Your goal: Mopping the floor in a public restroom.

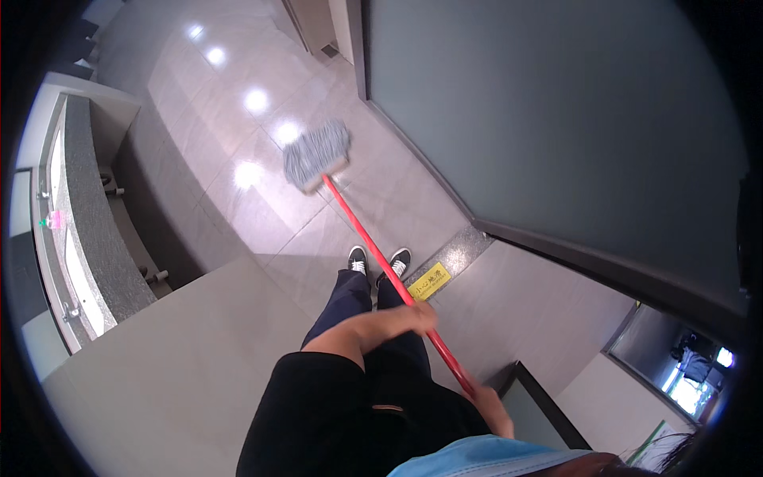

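Note:
A mop with a red handle (360, 231) slants across the view, in front of my body. Its grey string mop head (319, 152) lies spread on the tiled floor ahead of my feet, below a light-coloured crossbar. My left hand (423, 318) wraps around the handle partway along, with that forearm crossing in front of my thighs. Nearer the handle's upper end, my right hand (492, 408) is closed around it beside my right hip. Both hands look slightly blurred.
Shiny floor tiles (232, 208) reflect ceiling lights. A washbasin counter (98, 197) with taps stands left, beyond a pale partition (173, 352). A large dark-framed grey panel (536, 119) rises on the right. By my shoes (400, 261), a yellow caution sticker (430, 281) marks the threshold.

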Demonstrator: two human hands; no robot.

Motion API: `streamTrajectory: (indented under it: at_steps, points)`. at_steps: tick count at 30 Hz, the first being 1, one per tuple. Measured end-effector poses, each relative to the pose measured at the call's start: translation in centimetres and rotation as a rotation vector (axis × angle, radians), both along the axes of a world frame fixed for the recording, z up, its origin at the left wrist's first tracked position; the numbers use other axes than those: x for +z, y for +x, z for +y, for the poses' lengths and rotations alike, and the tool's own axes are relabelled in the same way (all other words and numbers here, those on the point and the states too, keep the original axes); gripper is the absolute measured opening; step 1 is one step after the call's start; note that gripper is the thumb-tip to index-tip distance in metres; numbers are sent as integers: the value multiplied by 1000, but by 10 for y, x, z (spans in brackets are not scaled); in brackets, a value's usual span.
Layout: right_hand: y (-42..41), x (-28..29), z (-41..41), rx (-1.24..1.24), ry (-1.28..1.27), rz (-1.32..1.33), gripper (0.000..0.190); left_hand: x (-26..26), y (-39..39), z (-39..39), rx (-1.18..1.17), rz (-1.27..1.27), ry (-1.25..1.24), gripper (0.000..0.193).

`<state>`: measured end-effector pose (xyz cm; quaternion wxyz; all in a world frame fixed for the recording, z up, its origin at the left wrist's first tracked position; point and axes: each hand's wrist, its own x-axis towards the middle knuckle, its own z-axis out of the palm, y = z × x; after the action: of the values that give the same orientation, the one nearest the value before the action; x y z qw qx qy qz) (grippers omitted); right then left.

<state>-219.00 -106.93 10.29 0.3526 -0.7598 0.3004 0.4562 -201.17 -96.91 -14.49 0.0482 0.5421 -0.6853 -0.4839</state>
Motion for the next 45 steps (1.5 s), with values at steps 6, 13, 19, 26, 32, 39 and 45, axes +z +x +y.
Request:
streamTrajectory:
  at_steps: [6,13,19,26,32,39,45]
  points:
    - [10,125,-50,-112,-102,98,60,80,-42,-30,175,382,-256,17]
    - [96,92,-19,40,-135,-8,58,38,15,28,630,372,-504,13]
    - [215,8,57,389,-65,-339,58,12,146,142,973,-35,-263,10]
    - [225,-118,157,587,54,-360,66,-53,188,251,883,-550,221,18]
    - [160,-73,71,584,7,-190,60,-24,106,157,673,-320,307,15]
    - [159,102,-9,402,-119,-130,57,60,37,53,786,196,-274,11]
    - [184,106,28,383,-230,-130,55,70,63,95,846,194,-451,8]
